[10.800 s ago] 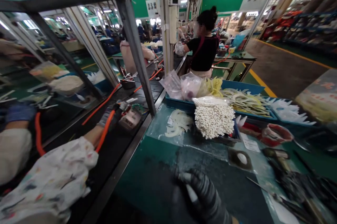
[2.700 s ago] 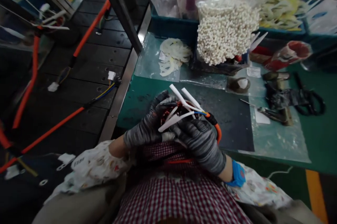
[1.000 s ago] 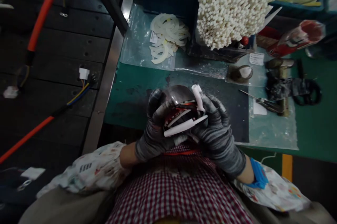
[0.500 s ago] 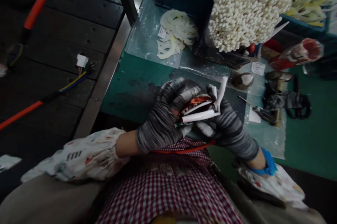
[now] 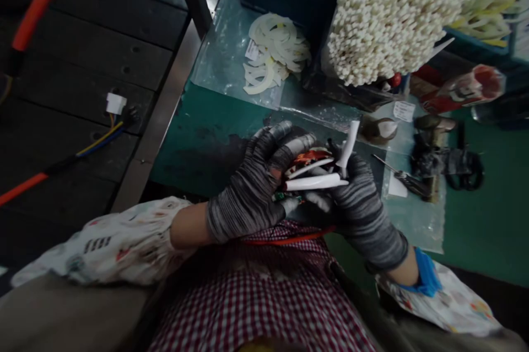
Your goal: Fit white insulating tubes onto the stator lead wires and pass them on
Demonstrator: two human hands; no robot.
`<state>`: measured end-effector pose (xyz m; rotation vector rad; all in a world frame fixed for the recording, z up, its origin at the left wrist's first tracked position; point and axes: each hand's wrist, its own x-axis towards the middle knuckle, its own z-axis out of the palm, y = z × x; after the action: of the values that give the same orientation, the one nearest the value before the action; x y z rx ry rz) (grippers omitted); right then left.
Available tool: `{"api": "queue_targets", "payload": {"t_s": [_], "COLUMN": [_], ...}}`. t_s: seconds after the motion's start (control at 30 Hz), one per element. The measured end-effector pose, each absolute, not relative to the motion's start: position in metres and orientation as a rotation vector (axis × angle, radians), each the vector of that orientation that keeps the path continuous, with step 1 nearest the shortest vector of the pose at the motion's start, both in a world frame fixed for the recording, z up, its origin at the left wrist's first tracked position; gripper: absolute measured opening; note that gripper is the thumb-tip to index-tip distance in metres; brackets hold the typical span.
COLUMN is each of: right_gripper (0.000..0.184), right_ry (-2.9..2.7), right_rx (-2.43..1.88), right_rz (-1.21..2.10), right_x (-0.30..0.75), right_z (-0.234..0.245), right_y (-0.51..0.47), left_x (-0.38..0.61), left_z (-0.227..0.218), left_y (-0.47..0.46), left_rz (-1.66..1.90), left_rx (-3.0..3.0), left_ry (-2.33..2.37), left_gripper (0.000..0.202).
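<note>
Both my hands wear grey striped gloves and close around one small round part (image 5: 308, 160) with red-copper windings, held over the front edge of the green bench (image 5: 206, 137). My left hand (image 5: 256, 181) wraps its left side, fingers curled over the top. My right hand (image 5: 355, 198) grips the right side. Several white sleeves (image 5: 316, 181) stick out of the part, one upright (image 5: 349, 142) beside my right fingers. An orange cable (image 5: 289, 239) runs from the part down across my checked apron.
A big bundle of white sticks (image 5: 392, 16) stands at the back, with pale rings (image 5: 275, 54) on a plastic sheet to its left. Scissors and black tools (image 5: 446, 162) lie to the right. A dark conveyor (image 5: 82, 65) with orange cables (image 5: 37, 5) and a white connector (image 5: 115, 103) runs along the left.
Both hands have kept hold of the wound part, turning it slightly. The upright white sleeve stays by my right fingers. The view has shifted a little.
</note>
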<state>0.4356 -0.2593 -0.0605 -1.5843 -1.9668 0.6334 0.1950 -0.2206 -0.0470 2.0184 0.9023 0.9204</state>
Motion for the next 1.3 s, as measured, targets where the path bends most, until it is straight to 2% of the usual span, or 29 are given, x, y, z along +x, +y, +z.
{"api": "queue_targets", "payload": {"t_s": [0.1,0.2,0.27,0.43,0.47,0.53,0.57,0.63,0.7,0.8,0.87,0.93,1.07,1.3], "right_gripper": [0.044,0.043,0.043,0.035,0.036,0.039,0.041,0.044,0.039,0.023,0.026,0.031,0.022,0.015], "right_ry": [-1.846,-1.945,-2.036,-2.147,-2.120,-2.003,-1.942,-1.870,-1.838,-1.731,-1.699,-1.737,-1.762,-1.642], "right_rx": [-1.469,-1.340,-1.308,-1.184,-1.164,-1.162,-1.164,-1.186,-1.243,-1.457,-1.554,-1.614,-1.654,-1.300], "right_rz": [0.896,1.053,1.060,0.842,0.782,0.675,0.635,0.599,0.482,-0.040,-0.310,-0.361,-0.292,-0.007], "right_x": [0.424,0.417,0.417,0.422,0.422,0.421,0.421,0.426,0.439,0.471,0.490,0.500,0.503,0.486], "right_z": [-0.047,-0.036,-0.034,-0.051,-0.055,-0.062,-0.063,-0.062,-0.056,-0.045,-0.040,-0.037,-0.039,-0.020], "right_y": [-0.237,-0.208,-0.190,-0.172,-0.173,-0.178,-0.181,-0.183,-0.179,-0.162,-0.147,-0.133,-0.119,-0.158], "left_x": [0.187,0.176,0.168,0.158,0.158,0.162,0.166,0.174,0.183,0.191,0.192,0.188,0.173,0.155], "left_z": [-0.052,-0.058,-0.059,-0.060,-0.058,-0.051,-0.044,-0.026,-0.010,-0.001,-0.008,-0.017,-0.024,-0.039], "left_y": [-0.194,-0.157,-0.139,-0.143,-0.149,-0.161,-0.166,-0.173,-0.179,-0.195,-0.210,-0.223,-0.228,-0.187], "left_rz": [0.878,0.767,0.675,0.948,0.958,0.848,0.743,0.493,0.201,-0.016,0.010,0.076,0.207,0.586], "left_rx": [2.010,1.911,1.875,2.203,2.355,2.641,2.760,2.919,3.001,3.080,3.145,3.183,3.241,3.180], "left_ry": [0.813,0.683,0.663,0.942,0.969,0.900,0.843,0.815,0.884,0.962,1.050,1.112,0.984,0.790], "left_gripper": [0.090,0.097,0.094,0.090,0.076,0.035,0.022,0.025,0.027,0.026,0.028,0.036,0.042,0.028]}}
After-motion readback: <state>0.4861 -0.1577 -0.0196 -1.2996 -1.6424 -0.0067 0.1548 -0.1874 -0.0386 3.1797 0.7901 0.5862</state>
